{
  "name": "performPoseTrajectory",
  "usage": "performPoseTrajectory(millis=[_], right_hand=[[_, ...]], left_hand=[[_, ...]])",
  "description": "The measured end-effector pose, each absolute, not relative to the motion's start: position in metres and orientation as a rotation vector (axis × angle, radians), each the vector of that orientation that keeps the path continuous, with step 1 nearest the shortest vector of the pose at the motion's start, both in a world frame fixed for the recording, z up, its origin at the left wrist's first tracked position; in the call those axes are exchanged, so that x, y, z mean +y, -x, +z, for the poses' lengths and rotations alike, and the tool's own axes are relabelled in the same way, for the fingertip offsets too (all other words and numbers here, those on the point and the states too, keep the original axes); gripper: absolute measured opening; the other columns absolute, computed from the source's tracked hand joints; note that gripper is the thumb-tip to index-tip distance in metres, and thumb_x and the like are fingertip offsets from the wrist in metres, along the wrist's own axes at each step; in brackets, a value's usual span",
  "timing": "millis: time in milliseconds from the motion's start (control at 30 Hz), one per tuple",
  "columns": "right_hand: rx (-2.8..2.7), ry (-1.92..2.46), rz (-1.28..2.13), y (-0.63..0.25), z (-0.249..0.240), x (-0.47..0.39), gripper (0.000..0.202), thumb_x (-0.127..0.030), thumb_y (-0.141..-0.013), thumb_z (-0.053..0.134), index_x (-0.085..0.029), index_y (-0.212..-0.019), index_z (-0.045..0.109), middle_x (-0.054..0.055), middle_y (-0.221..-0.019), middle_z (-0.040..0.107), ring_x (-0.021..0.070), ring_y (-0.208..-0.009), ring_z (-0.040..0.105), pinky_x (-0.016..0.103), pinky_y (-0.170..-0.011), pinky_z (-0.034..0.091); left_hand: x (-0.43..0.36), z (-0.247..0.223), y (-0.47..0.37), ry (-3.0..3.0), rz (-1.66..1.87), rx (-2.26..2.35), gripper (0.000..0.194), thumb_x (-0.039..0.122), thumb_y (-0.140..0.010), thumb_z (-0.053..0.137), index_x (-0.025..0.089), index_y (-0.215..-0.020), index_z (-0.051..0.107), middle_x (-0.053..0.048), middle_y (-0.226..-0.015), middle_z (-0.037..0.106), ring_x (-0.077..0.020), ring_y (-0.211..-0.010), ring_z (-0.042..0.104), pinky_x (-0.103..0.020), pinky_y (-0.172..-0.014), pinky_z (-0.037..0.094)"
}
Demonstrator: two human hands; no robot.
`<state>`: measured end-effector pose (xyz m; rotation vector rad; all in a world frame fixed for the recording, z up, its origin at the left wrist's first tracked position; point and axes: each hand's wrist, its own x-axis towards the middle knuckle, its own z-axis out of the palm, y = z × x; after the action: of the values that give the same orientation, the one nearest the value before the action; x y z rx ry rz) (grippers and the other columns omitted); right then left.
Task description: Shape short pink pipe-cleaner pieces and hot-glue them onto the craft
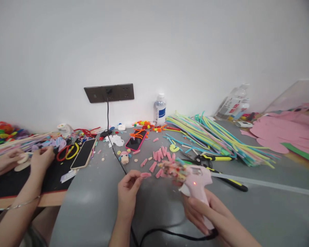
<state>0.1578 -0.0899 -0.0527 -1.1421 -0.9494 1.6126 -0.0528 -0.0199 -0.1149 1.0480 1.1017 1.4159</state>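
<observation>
A: Two hands of a co-worker [28, 159] sit far left on the worktop [98, 202], touching a pale flat piece there. And the wearer's own?

B: The left hand [127, 190] pinches a short pink chenille piece [145, 175] between thumb and fingertip, just above the worktop. More pink pieces [159, 156] lie scattered beyond it.

A: And further right?

B: The right hand [208, 214] is wrapped around the grip of a pink glue gun [197, 185], its light glowing red. A blurred, multicoloured bundle [173, 169] sits at the nozzle, near the pinched piece. Pliers [208, 158] lie behind, beside long pipe cleaners [221, 139].
</observation>
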Motion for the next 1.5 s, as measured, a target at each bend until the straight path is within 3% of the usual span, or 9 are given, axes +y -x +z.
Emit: performPoseTrajectory(millis=[233, 867, 1500], right_hand=[[-0.941, 1.178, 1.779, -0.148, -0.06, -0.082, 0.057, -0.072, -0.076, 0.068, -0.018, -0.089, 0.055, -0.012, -0.048, 0.035, 0.0036, -0.036, 0.021, 0.021, -0.038, 0.018], [-1.057, 1.188, 1.77, -0.151, -0.065, -0.082, 0.054, -0.071, -0.082, 0.063, -0.018, -0.085, 0.056, -0.013, -0.042, 0.032, 0.0036, -0.032, 0.021, 0.02, -0.036, 0.019], [-1.186, 1.29, 1.725, -0.158, -0.056, -0.079, 0.06, -0.08, -0.078, 0.057, -0.02, -0.071, 0.049, -0.014, -0.038, 0.031, 0.0035, -0.032, 0.02, 0.021, -0.037, 0.018]], left_hand=[[-0.021, -0.114, 0.053, -1.139, 1.448, 1.116, 0.026, 0.041, -0.075, 0.08, 0.018, -0.067, 0.072, -0.003, -0.071, 0.067, -0.0166, -0.07, 0.06, -0.024, -0.066, 0.048], [-0.022, -0.116, 0.054, -1.157, 1.455, 1.037, 0.018, 0.034, -0.077, 0.08, 0.019, -0.068, 0.074, -0.003, -0.073, 0.068, -0.0167, -0.073, 0.061, -0.023, -0.068, 0.048], [-0.02, -0.125, 0.056, -1.116, 1.518, 1.006, 0.013, 0.028, -0.078, 0.079, 0.018, -0.07, 0.074, -0.002, -0.073, 0.068, -0.0149, -0.073, 0.062, -0.021, -0.068, 0.049]])
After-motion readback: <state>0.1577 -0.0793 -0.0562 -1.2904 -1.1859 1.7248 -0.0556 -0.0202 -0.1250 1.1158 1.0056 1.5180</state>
